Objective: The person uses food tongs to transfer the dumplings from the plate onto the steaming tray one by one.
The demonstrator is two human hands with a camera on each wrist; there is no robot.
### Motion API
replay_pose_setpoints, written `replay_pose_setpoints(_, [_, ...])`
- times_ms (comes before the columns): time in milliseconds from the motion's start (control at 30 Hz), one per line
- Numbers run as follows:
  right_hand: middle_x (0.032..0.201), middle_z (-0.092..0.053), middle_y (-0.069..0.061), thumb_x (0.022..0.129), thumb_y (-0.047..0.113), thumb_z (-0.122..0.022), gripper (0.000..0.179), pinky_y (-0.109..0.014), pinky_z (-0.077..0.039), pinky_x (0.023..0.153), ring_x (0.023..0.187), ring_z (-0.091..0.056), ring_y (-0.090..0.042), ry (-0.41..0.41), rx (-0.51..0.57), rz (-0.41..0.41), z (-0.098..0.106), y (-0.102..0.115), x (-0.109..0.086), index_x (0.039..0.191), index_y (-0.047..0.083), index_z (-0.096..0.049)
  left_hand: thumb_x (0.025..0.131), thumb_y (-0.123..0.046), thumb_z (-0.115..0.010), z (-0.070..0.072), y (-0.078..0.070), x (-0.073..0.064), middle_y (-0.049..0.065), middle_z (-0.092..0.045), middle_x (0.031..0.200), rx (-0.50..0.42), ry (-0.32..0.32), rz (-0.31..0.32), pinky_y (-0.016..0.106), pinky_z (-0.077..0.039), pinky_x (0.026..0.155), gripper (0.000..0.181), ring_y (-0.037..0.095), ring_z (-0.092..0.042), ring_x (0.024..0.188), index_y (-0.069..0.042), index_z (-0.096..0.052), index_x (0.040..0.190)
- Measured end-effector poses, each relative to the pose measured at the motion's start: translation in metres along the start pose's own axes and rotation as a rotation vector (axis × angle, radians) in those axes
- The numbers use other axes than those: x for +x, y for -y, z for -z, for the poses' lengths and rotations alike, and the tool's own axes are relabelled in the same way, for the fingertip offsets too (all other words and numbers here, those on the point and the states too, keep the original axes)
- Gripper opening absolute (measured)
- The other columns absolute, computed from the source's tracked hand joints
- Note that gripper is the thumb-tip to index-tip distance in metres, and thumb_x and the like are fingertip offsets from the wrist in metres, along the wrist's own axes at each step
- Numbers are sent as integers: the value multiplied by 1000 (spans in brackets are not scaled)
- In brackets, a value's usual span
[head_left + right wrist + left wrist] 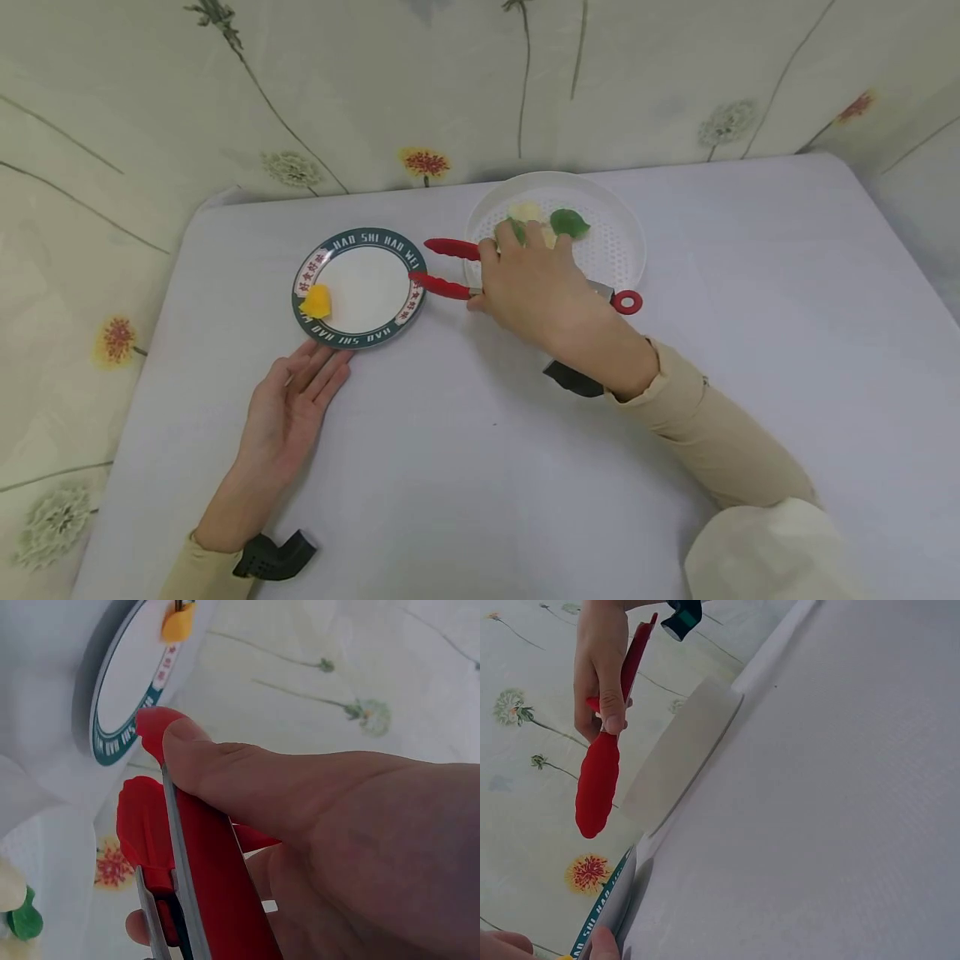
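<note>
In the head view my right hand (536,283) grips a pair of red-tipped tongs (448,289), thumb on one side and fingers on the other. The tongs point left, their tips parted with nothing between them, one overlapping the edge of a green-rimmed plate (367,275). A small yellow piece of food (317,302) lies on the plate's left side. My left hand (288,408) lies palm up with extended fingers at the plate's near rim. In the left wrist view a fingertip (604,943) shows against the plate's underside, and the plate appears tilted from that angle.
A white perforated round tray (622,242) stands right of the plate at the back, partly behind my right hand. It holds a green leaf-like piece (568,222) and pale pieces (527,211). A flower-patterned cloth (465,92) rises behind the white-covered table (465,483).
</note>
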State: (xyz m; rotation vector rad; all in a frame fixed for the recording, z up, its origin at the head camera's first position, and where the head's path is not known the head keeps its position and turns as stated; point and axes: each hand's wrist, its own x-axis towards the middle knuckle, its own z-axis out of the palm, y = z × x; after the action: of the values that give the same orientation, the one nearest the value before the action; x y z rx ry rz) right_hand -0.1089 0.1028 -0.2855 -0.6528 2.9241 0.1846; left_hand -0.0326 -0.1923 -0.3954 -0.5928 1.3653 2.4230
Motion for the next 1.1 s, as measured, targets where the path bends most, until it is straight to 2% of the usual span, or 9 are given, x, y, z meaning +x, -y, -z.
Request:
replay_pose_setpoints(100, [131, -63, -20, 99, 52, -73, 72, -64, -61, 103, 126, -58, -42, 22, -4, 25, -1, 9, 6, 145, -2, -57, 117, -26, -33, -2, 0, 0, 6, -29, 179, -5, -7, 5, 23, -44, 127, 60, 18, -42, 160, -14, -15, 173])
replay_pose_setpoints(367, [142, -59, -18, 99, 54, -72, 79, -65, -56, 113, 135, -54, -40, 86, -23, 90, -8, 37, 22, 154, 1, -52, 117, -28, -34, -1, 3, 1, 4, -32, 178, -30, -16, 14, 23, -46, 125, 58, 18, -45, 158, -16, -19, 173])
replay_pose_setpoints(533, [143, -58, -17, 100, 59, -68, 81, -62, -58, 110, 132, -54, -37, 73, -34, 153, -15, 49, 30, 154, 2, -52, 117, -30, -36, 3, 2, 3, 3, -31, 178, -47, -7, 19, 24, -46, 124, 59, 20, -43, 160, -18, -20, 172])
replay_pose_setpoints(733, [137, -60, -16, 99, 59, -69, 78, -59, -62, 104, 124, -56, -35, 25, -28, 210, -22, 58, 41, 150, 2, -55, 118, -30, -34, 3, -1, 2, 3, -29, 180, -17, 10, 13, 25, -43, 127, 59, 19, -42, 160, -18, -17, 173])
replay_pose_setpoints(967, [153, -55, -18, 101, 58, -67, 77, -61, -57, 111, 136, -54, -38, 50, 36, 233, -22, 69, 61, 153, 3, -53, 118, -32, -35, 1, -2, 0, 2, -29, 179, -27, 2, 17, 25, -42, 127, 59, 19, -42, 160, -20, -18, 173])
replay_pose_setpoints(1100, [152, -56, -18, 101, 59, -65, 75, -61, -57, 110, 133, -54, -38, 44, 47, 248, -23, 73, 69, 150, 2, -55, 117, -33, -38, 0, -2, 0, 1, -30, 179, -42, -3, 20, 26, -42, 127, 60, 20, -42, 160, -21, -18, 173])
